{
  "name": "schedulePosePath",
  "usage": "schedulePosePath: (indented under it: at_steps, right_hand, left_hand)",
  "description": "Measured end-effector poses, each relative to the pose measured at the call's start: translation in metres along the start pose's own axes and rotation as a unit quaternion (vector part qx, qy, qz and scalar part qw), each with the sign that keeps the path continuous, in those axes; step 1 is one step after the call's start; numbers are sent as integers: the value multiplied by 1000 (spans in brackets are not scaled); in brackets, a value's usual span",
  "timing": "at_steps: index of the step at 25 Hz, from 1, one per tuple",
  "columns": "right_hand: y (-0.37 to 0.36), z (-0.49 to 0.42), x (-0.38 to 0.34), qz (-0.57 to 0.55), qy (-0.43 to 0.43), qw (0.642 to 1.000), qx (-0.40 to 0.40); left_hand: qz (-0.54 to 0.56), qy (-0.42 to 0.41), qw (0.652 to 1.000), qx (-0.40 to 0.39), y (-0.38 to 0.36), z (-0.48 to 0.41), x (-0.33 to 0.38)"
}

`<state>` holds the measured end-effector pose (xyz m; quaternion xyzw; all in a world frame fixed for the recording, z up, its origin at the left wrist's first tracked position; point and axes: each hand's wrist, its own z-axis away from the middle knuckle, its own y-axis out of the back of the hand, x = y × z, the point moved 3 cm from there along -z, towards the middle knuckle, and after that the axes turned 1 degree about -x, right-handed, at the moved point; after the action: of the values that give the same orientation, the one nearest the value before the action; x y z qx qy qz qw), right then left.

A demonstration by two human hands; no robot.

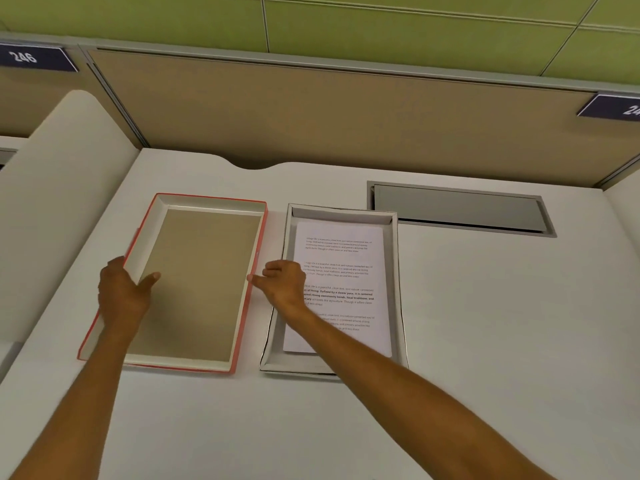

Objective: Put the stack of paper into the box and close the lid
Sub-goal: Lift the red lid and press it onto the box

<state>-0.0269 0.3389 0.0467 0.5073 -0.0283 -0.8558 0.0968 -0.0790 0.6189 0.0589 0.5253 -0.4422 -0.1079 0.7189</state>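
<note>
The red-edged lid (194, 282) lies upside down on the white desk, its brown inside facing up. My left hand (121, 292) grips the lid's left wall, thumb inside. My right hand (284, 282) reaches to the lid's right wall, fingertips at its edge; whether it grips is unclear. To the right sits the white box (398, 271), open, with the stack of printed paper (346, 265) lying flat inside it. My right forearm crosses over the box's near left corner and hides part of the paper.
A grey cable hatch (460, 209) is set into the desk behind the box on the right. A tan partition (346, 116) runs along the back edge. A white curved divider (52, 202) rises at the left.
</note>
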Motion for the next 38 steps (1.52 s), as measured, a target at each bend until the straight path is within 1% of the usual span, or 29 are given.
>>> schedulePosePath:
  at_steps: [2, 7, 12, 17, 23, 25, 26, 28, 31, 34, 36, 38]
  right_hand:
    - [-14, 2, 8, 42, 1, 999, -2]
    - [-35, 0, 23, 122, 9, 993, 5]
    - [-47, -2, 31, 184, 13, 982, -33]
    - [-46, -2, 31, 167, 43, 984, -39]
    - [-38, -1, 27, 167, 38, 984, -51]
    - [-35, 4, 12, 182, 73, 980, -33]
    - [-37, 7, 1, 184, 105, 977, -27]
    - [-44, 13, -28, 158, 139, 977, -45]
    - [-60, 26, -75, 82, 139, 982, -94]
    - [-73, 34, -110, 1, 133, 978, -158]
    - [-79, 37, -127, -17, 144, 974, -176]
    - [-84, 41, -140, -18, 141, 975, -173]
  left_hand:
    - [-41, 19, 999, -10, 2, -8, -19]
    - [-83, 58, 995, -26, 2, -18, -41]
    - [-92, 80, 992, -22, -1, -25, -52]
    - [-80, 81, 993, -12, 0, -28, -58]
    - [-43, 99, 994, -31, 27, -35, -41]
    - [-19, 106, 993, -41, 42, -40, -33]
    - [-9, 110, 993, -46, 49, -41, -28]
    - [19, 109, 993, -51, 62, -42, -17]
    - [69, 94, 992, -38, 79, -28, 6]
    - [92, 52, 994, -41, 94, -2, 35]
    - [94, 22, 995, -36, 101, 17, 53]
    - [95, -5, 995, -23, 105, 34, 71]
